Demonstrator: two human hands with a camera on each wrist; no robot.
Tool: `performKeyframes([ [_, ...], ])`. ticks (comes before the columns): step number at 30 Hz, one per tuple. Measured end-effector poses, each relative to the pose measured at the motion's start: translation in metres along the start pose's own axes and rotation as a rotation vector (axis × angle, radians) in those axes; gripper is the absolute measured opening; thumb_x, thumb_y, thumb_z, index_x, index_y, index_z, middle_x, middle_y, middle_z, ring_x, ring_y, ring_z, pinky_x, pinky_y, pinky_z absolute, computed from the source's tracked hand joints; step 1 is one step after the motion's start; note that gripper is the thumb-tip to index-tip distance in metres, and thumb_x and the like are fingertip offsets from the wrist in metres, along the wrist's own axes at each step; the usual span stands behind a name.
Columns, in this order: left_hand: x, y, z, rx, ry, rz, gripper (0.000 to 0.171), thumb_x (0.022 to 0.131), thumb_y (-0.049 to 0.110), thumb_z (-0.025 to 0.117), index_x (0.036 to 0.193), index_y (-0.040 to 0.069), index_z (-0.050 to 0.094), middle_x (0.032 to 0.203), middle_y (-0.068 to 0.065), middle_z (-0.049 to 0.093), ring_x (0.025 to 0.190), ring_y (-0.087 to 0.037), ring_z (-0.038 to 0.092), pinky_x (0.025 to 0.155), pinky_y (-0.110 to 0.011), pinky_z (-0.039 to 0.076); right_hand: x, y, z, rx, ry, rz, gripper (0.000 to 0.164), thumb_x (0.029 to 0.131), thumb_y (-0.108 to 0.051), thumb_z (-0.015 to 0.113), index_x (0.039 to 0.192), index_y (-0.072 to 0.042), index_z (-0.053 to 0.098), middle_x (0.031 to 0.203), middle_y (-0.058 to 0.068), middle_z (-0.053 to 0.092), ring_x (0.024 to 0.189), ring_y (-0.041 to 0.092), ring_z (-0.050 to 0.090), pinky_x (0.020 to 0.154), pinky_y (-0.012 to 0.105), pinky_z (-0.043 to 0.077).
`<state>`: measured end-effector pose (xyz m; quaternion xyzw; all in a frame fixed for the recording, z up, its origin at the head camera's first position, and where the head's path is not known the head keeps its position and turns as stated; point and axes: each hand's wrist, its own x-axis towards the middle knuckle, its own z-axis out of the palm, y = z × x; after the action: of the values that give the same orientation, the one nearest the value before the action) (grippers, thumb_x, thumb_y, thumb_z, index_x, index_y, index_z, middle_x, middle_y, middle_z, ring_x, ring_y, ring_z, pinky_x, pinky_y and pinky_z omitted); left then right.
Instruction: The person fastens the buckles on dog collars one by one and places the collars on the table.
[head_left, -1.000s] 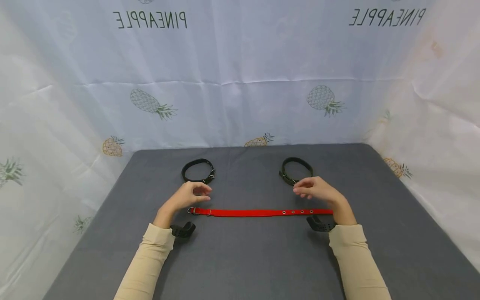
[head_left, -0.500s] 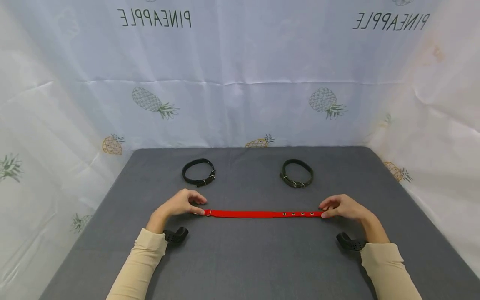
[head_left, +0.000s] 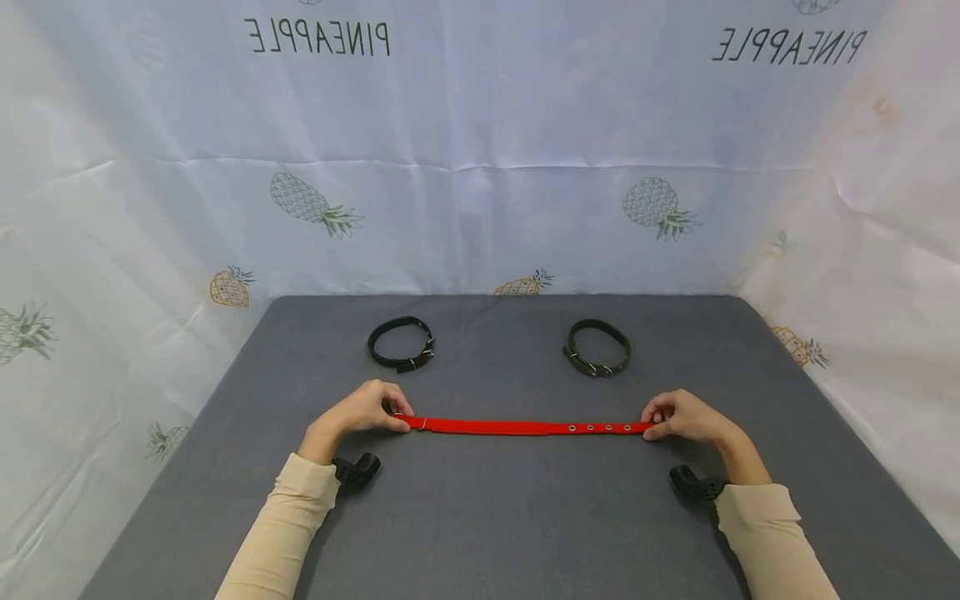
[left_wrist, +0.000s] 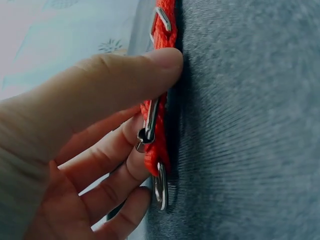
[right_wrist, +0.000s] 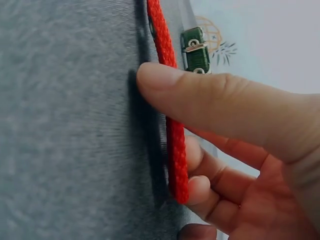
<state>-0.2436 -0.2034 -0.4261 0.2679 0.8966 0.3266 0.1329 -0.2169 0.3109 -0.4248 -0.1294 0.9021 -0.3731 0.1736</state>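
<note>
A red collar (head_left: 495, 427) stretches straight across the grey table, unbuckled, with metal eyelets along its right part. My left hand (head_left: 367, 408) pinches its buckle end between thumb and fingers. In the left wrist view the metal buckle (left_wrist: 150, 122) and a D-ring (left_wrist: 161, 187) show below the thumb. My right hand (head_left: 688, 417) pinches the plain tip end; in the right wrist view the red strap (right_wrist: 177, 160) runs behind the thumb, its end standing slightly off the cloth with a shadow beside it.
Two buckled collars lie in loops farther back: a black collar (head_left: 401, 364) on the left and a dark green collar (head_left: 597, 369) on the right. Behind the grey table (head_left: 495, 525) hangs a white curtain (head_left: 480, 217) with pineapple prints.
Both hands came down and toward the red collar from above, the right one also moving outward to its tip. Both now pinch its ends; the looped collars have stayed put.
</note>
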Motion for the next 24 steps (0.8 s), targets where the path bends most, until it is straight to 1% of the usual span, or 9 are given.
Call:
performKeyframes([
  [4,0.001,0.0,-0.003,-0.001,-0.002,0.018,0.013,0.078,0.014,0.079,0.087,0.007,0.076,0.084,-0.008,0.07,0.071,0.002,0.053,0.065,-0.016,0.047,0.0,0.0,-0.002,0.026,0.002,0.018,0.025,0.075,-0.01,0.079,0.09,0.006,0.067,0.073,-0.003,0.053,0.061,0.003,0.044,0.057,0.02,0.037],
  [7,0.002,0.002,-0.006,-0.008,0.009,0.016,0.013,0.08,0.014,0.077,0.09,0.005,0.075,0.087,-0.009,0.071,0.071,0.001,0.054,0.065,-0.017,0.047,-0.001,-0.001,-0.004,0.021,0.012,0.021,0.025,0.077,-0.011,0.078,0.091,0.006,0.067,0.073,-0.002,0.056,0.062,0.003,0.045,0.058,0.02,0.037],
  [13,0.005,0.006,-0.013,-0.007,0.061,-0.024,0.016,0.084,0.013,0.073,0.097,0.004,0.073,0.094,-0.011,0.072,0.071,-0.003,0.05,0.064,-0.018,0.043,-0.001,-0.007,-0.01,-0.026,0.045,0.055,0.025,0.081,-0.015,0.076,0.094,0.004,0.067,0.081,0.0,0.065,0.069,0.007,0.049,0.065,0.024,0.04],
  [16,0.006,0.009,-0.016,-0.05,0.08,-0.039,0.017,0.087,0.013,0.071,0.1,0.003,0.072,0.095,-0.013,0.073,0.073,-0.005,0.054,0.066,-0.019,0.044,-0.001,-0.011,-0.015,-0.034,0.063,0.083,0.026,0.082,-0.016,0.076,0.096,0.004,0.068,0.081,0.001,0.068,0.071,0.008,0.05,0.065,0.025,0.041],
  [19,0.006,0.011,-0.019,-0.085,0.105,-0.034,0.018,0.089,0.014,0.068,0.102,0.002,0.071,0.096,-0.016,0.073,0.078,-0.007,0.06,0.071,-0.021,0.048,-0.003,-0.014,-0.021,-0.029,0.074,0.103,0.027,0.083,-0.018,0.075,0.098,0.003,0.069,0.082,0.0,0.07,0.072,0.009,0.052,0.065,0.026,0.043],
  [22,0.007,0.015,-0.022,-0.096,0.137,-0.041,0.018,0.09,0.013,0.067,0.103,0.001,0.07,0.099,-0.019,0.072,0.081,-0.011,0.062,0.074,-0.024,0.05,-0.005,-0.018,-0.026,-0.028,0.081,0.101,0.028,0.085,-0.02,0.073,0.1,0.003,0.07,0.085,0.003,0.071,0.074,0.01,0.057,0.068,0.028,0.045],
  [24,0.006,0.019,-0.024,-0.101,0.159,-0.051,0.017,0.091,0.012,0.065,0.104,0.002,0.07,0.102,-0.02,0.071,0.083,-0.013,0.063,0.077,-0.026,0.051,-0.007,-0.021,-0.028,-0.022,0.097,0.09,0.028,0.087,-0.021,0.071,0.101,0.003,0.07,0.085,0.005,0.071,0.073,0.012,0.057,0.068,0.029,0.045],
])
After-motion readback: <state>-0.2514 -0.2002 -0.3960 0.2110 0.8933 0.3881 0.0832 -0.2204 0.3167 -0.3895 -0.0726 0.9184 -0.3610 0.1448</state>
